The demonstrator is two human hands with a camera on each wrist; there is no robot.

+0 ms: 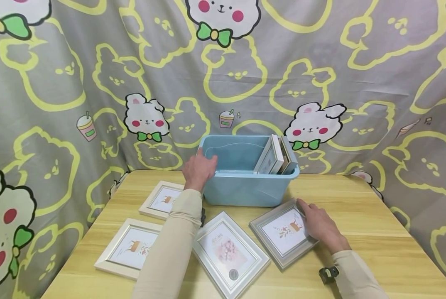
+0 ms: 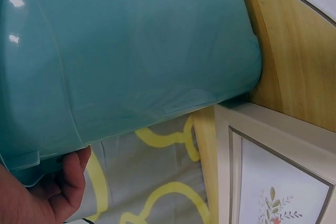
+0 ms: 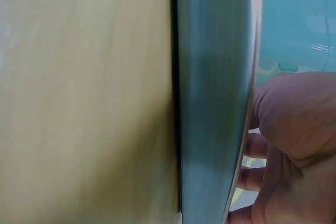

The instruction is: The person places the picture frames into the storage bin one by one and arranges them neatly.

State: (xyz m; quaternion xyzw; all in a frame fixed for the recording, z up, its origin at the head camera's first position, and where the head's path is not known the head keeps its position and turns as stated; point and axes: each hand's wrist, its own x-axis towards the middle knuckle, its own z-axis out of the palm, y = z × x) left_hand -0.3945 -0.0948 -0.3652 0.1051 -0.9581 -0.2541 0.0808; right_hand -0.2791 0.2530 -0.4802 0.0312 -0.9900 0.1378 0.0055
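Curling my left hand (image 1: 200, 168) round the blue bin's (image 1: 245, 191) rim, I judge the grey frame (image 1: 284, 230) stiff, edge-graspable beneath my relaxed right hand (image 1: 322, 226).

A curtained-off nook (image 1: 182, 79): grey cloth (image 1: 245, 56) printed with cartoon rabbits (image 1: 147, 114) hangs around three sides of a wood-grained table (image 1: 380, 220); whether it belongs to a home or a workplace, I cannot tell
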